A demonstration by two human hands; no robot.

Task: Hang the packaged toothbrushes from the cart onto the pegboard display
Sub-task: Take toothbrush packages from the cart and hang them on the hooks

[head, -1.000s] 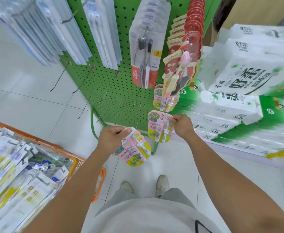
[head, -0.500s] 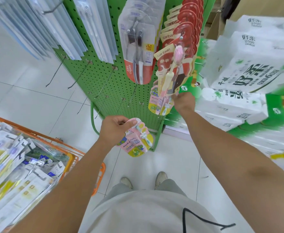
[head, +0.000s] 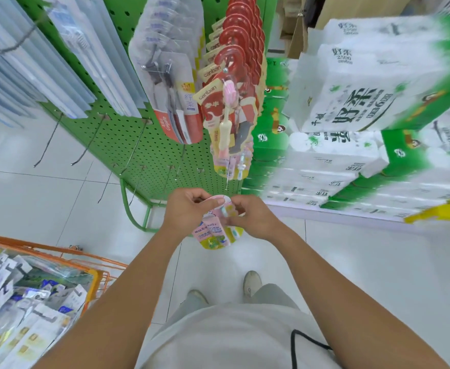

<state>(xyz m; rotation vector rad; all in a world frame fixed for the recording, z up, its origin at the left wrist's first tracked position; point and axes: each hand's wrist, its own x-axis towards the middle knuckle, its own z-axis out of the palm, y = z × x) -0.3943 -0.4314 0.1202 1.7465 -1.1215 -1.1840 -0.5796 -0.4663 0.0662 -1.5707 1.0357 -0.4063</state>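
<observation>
The left hand [head: 189,213] and the right hand [head: 250,217] are meeting just in front of the foot of the green pegboard [head: 138,145], both closing their fingers on the top of a small bunch of pink and yellow toothbrush packs [head: 214,233]. The left thumb and fingers are pinching the rounded white hanging tab, and the right fingers are gripping the packs from the other side; the packs are dangling below the two hands, clear of the board and not on any hook.

Right above the hands, a few more pink and yellow packs [head: 232,166] are hanging on the pegboard's low right hook. Over those, a column of red packs [head: 234,75] is running up the right edge of the board, with a pink brush showing in the front one. Beside that column, toward the middle of the board, a grey-and-red twin pack [head: 173,89] is hanging, and farther left long clear packs [head: 85,54] are filling the upper hooks. Several bare hooks [head: 90,141] are sticking out of the lower left part of the board.

To the right of the pegboard, white and green tissue packs [head: 351,102] are sitting stacked. Down and left of the board, an orange cart [head: 98,278] is standing on the tiled floor [head: 32,198], holding many more packaged toothbrushes [head: 27,310].
</observation>
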